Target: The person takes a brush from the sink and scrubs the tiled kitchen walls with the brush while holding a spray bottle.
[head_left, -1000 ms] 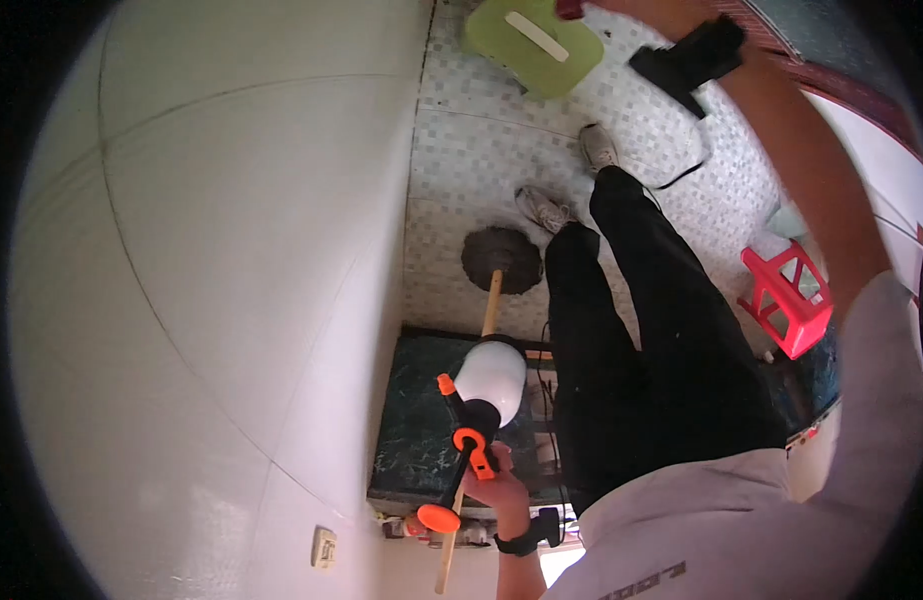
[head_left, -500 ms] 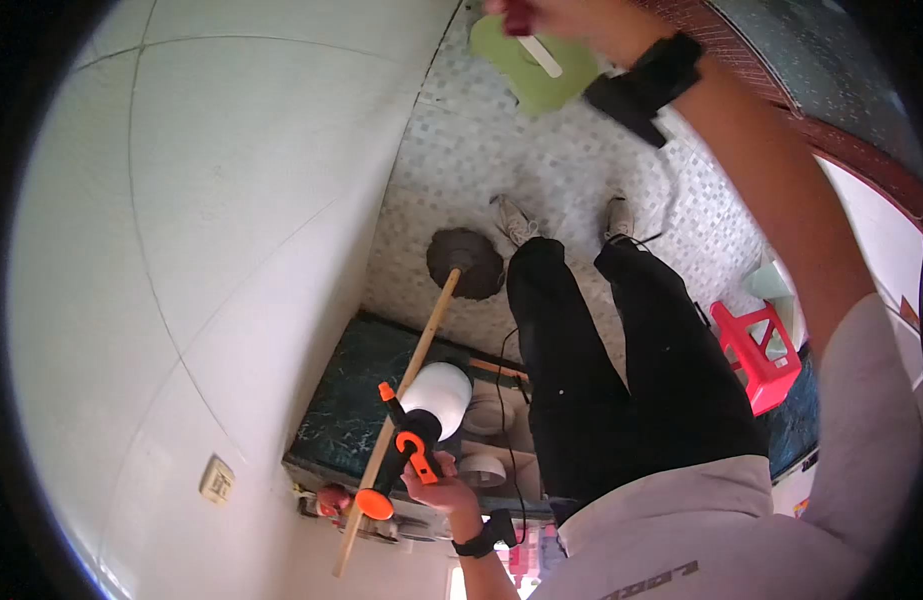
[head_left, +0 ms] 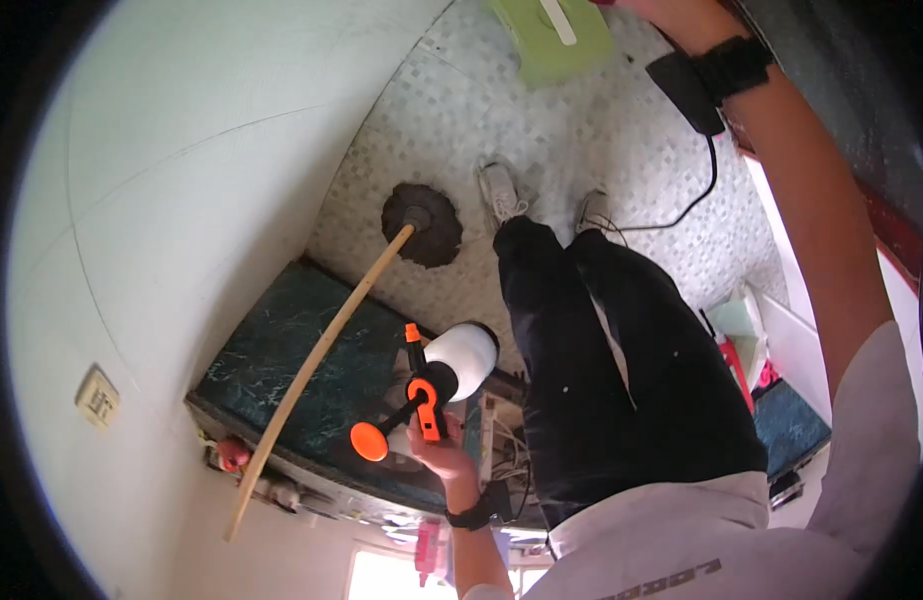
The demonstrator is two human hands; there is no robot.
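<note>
My left hand (head_left: 441, 452) grips a white spray bottle (head_left: 463, 362) by its black and orange head, fingers wrapped around the orange trigger. The bottle is tilted, its base pointing up and right, with an orange pump knob at the lower left. My right hand (head_left: 686, 22) is stretched far forward at the top edge and partly cut off. Its fingers close around something dark red that barely shows. Beside that hand is a light green plastic thing (head_left: 561, 45) with a white strip, also cut off by the frame.
A mop (head_left: 331, 335) with a ragged round dark head and wooden handle leans by a dark green marbled counter (head_left: 281, 340). My shoes (head_left: 500, 192) stand on the mosaic floor (head_left: 561, 130). A cable (head_left: 706, 190) hangs from my right wrist. A red stool (head_left: 733, 370) is at right.
My view has shifted, so the mop and counter appear farther left. My right hand and the green thing lie nearer the top edge. The spray bottle stays in my left hand, turned slightly.
</note>
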